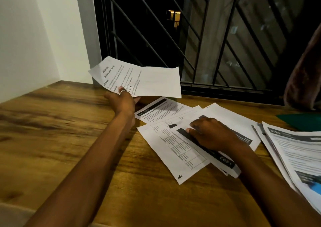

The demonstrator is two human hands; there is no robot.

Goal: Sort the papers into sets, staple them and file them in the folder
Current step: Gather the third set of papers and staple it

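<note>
My left hand (122,100) pinches a printed sheet (147,80) by its near edge and holds it lifted above the wooden table (52,131), with a ring on the thumb. My right hand (211,133) rests on a loose spread of papers (173,145) in the middle, its fingers curled onto a sheet with a dark header band (224,160). A table-printed page lies lowest in that spread, and another page (159,110) sticks out behind it. A green folder (302,120) lies at the far right, partly covered.
A thick stack of printed pages (298,157) lies at the right edge, running out of view. A barred window (191,35) stands behind the table, a white wall (26,35) to the left and a dark curtain (305,74) at the right.
</note>
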